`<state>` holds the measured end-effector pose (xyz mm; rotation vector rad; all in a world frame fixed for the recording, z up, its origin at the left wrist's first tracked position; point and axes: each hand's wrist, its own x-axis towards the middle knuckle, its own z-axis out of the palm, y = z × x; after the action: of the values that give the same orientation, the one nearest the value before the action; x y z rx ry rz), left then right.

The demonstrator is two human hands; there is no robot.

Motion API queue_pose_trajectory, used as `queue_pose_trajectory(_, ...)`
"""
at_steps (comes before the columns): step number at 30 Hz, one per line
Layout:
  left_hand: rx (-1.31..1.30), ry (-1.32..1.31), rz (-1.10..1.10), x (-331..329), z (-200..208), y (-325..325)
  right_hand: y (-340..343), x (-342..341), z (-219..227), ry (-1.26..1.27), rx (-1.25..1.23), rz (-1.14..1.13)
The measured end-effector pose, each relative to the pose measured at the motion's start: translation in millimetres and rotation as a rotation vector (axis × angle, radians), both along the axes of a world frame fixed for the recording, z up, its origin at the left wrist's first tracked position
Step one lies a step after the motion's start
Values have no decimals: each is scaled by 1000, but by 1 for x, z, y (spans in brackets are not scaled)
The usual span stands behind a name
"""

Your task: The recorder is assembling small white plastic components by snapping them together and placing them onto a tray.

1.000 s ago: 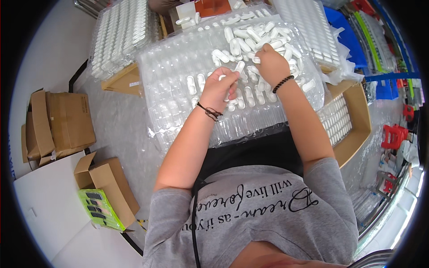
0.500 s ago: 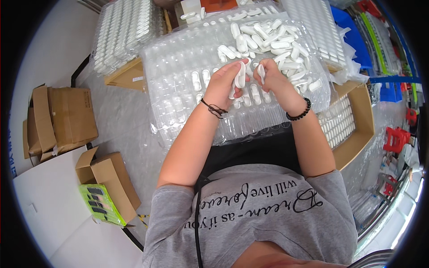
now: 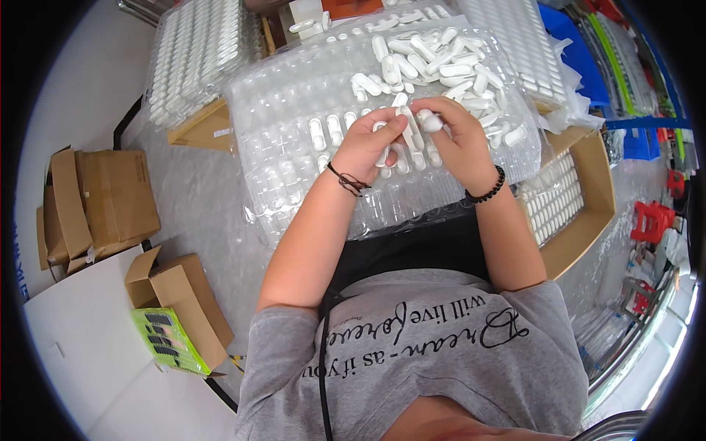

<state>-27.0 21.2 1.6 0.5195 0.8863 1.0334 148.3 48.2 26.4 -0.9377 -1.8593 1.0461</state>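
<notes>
At the far left stands a brown cardboard box (image 3: 118,202). Rightward, over a clear plastic tray (image 3: 268,121) partly filled with white pieces, the left hand (image 3: 368,145) pinches a white oblong piece (image 3: 409,131); close beside it, the right hand (image 3: 462,141) grips a rounded white piece (image 3: 429,121), below a loose white heap (image 3: 445,62). An open carton (image 3: 599,202) stands farther right.
</notes>
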Motion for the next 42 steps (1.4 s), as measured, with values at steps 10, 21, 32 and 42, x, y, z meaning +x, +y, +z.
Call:
queue_pose_trajectory(10,202,137,43,2,-12,1,-4,5,-5,218,-472,-73)
queue_pose_trajectory(21,120,99,-9,3,-12,3,-10,1,-1,184,-408,-64)
queue_pose_trajectory(32,88,71,-23,0,-17,3,-11,-3,-10,-49,-105,-54)
queue_pose_trajectory(42,46,85,38,1,-14,4,-22,-10,2,-97,138,-189)
